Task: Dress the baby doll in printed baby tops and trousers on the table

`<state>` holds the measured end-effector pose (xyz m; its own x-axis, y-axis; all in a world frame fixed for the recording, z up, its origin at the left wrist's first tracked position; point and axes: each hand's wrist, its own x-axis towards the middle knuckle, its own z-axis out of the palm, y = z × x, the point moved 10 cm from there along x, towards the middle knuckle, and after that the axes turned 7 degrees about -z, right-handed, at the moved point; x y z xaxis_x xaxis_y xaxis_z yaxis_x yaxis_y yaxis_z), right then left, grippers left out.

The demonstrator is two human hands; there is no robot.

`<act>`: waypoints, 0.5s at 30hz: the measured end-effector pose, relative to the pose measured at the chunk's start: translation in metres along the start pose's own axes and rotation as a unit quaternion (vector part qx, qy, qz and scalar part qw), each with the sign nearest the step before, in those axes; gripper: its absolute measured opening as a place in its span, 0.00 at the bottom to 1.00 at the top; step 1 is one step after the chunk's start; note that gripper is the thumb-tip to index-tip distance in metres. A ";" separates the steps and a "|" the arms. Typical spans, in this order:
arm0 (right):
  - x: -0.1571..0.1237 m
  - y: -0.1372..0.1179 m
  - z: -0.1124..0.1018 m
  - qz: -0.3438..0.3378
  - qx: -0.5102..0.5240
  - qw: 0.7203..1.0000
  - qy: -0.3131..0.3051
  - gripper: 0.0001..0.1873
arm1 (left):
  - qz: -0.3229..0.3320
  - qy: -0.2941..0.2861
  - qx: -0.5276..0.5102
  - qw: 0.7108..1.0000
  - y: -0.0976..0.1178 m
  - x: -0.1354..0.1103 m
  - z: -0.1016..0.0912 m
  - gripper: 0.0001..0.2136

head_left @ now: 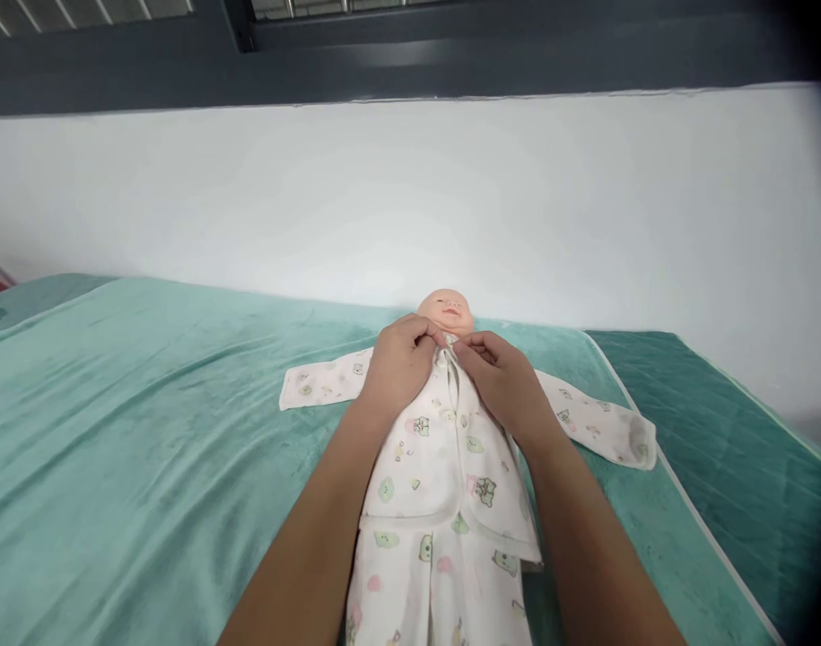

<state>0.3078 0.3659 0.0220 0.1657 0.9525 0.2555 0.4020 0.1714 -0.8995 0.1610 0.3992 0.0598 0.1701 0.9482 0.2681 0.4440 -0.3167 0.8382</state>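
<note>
A baby doll (446,309) lies on its back, its head toward the wall. It wears a white baby jacket (410,467) printed with small green and pink animals, and matching trousers (397,583) below. My left hand (406,359) pinches the jacket's front edge just under the doll's chin. Opposite it, my right hand (501,372) pinches the other edge at the neckline. Between the hands the front panels meet at the top, with a narrow gap beneath. Both sleeves stretch out sideways, and no doll hands show at the cuffs.
A green blanket (147,431) with soft folds covers the bed. Darker green quilted bedding (733,431) shows at the right. Behind the doll's head stands a white wall (316,197), with a dark grey bar (410,67) across the top.
</note>
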 end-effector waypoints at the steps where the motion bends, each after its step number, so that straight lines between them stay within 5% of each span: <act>1: -0.002 -0.002 -0.001 0.006 -0.016 1.000 -0.013 0.15 | -0.006 -0.008 -0.004 1.000 0.001 -0.001 0.000 0.11; 7: -0.020 -0.023 -0.002 -0.011 -0.180 0.979 -0.091 0.17 | -0.056 -0.129 -0.014 0.990 -0.002 -0.011 0.001 0.08; 15: -0.020 -0.033 0.008 -0.044 -0.250 0.965 -0.064 0.11 | -0.077 -0.220 0.017 0.972 0.003 -0.021 0.003 0.05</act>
<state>0.2843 0.3436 0.0439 0.0121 0.9685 0.2486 0.7992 0.1400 -0.5846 0.1614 0.3779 0.0546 0.4561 0.8849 -0.0943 0.5208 -0.1794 0.8346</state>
